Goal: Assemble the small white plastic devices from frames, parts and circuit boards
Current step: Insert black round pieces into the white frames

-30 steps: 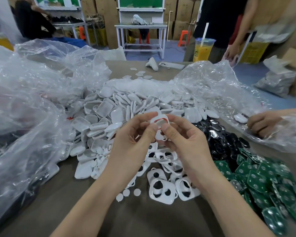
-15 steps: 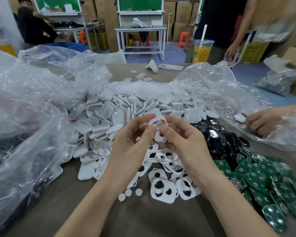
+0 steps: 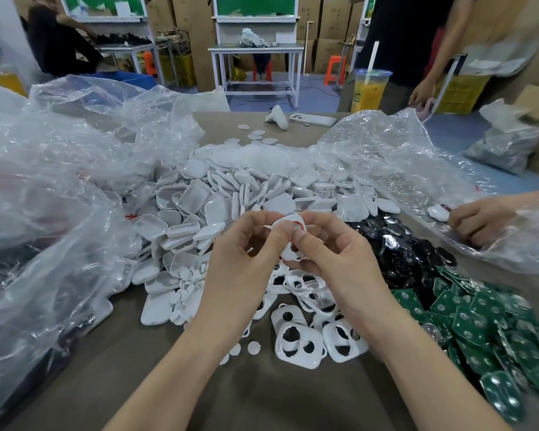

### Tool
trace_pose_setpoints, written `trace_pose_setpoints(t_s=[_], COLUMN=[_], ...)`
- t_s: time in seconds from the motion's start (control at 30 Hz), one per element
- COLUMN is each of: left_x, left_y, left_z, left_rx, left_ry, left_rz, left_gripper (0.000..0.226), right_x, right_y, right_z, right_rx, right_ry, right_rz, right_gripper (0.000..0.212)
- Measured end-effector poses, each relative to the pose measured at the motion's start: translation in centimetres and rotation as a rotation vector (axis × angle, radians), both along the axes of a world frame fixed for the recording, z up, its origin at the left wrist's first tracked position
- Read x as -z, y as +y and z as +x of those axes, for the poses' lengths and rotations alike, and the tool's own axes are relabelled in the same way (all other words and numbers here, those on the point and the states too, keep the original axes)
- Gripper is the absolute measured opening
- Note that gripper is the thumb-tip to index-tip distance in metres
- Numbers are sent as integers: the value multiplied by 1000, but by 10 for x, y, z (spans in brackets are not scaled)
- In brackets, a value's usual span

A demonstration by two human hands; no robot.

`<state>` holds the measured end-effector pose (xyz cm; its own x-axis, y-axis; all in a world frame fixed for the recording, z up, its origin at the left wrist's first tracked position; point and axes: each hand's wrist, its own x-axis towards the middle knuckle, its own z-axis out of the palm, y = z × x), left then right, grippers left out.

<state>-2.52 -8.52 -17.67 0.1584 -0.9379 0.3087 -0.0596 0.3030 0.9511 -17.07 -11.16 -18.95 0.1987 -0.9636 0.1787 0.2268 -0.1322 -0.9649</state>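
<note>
My left hand [image 3: 243,262] and my right hand [image 3: 336,259] meet above the table and together pinch a small white frame [image 3: 288,225] with a red ring showing at its top. Both thumbs press on its face, and my fingers hide most of it. Below my hands lie loose white frames with cut-out holes [image 3: 296,340]. A big heap of white shell covers [image 3: 231,197] spreads behind. Black round parts [image 3: 399,244] lie to the right, and green circuit boards [image 3: 479,321] at the lower right.
Crumpled clear plastic bags fill the left side [image 3: 44,197] and back right [image 3: 386,157]. Another person's hand [image 3: 479,219] rests at the right edge by a white device. A drink cup [image 3: 371,88] and a phone [image 3: 313,119] stand at the far edge. Small white discs [image 3: 252,346] lie near my left wrist.
My hands have stayed together on the frame; my thumbs have shifted over its face, so more of it is covered and the frame is turned slightly.
</note>
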Motion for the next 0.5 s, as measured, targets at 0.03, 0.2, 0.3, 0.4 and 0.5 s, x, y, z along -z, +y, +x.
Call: trace_pose_setpoints(t_s=[0.03,0.2,0.3,0.4,0.5], left_x=[1,2,2,3,4], left_y=[-1,-1,2,1,0], left_z=[0,-1,-3,-6,-7], left_rx=[-9,-26,6,28,1], left_ry=[-8,-62,-68,-74,-68], left_rz=[-3,-53,-66,-23,-20], left_gripper=[6,13,16,11,7], right_x=[0,-2,-2,-2,-4], right_y=[-1,-1,1,2,3], right_z=[0,2,2,3,4], right_rx=[8,1,4,4,26], right_ry=[15,-36,-52,-85,-85], right_rz=[-1,10,21,38,46], right_gripper=[26,22,23,19,24])
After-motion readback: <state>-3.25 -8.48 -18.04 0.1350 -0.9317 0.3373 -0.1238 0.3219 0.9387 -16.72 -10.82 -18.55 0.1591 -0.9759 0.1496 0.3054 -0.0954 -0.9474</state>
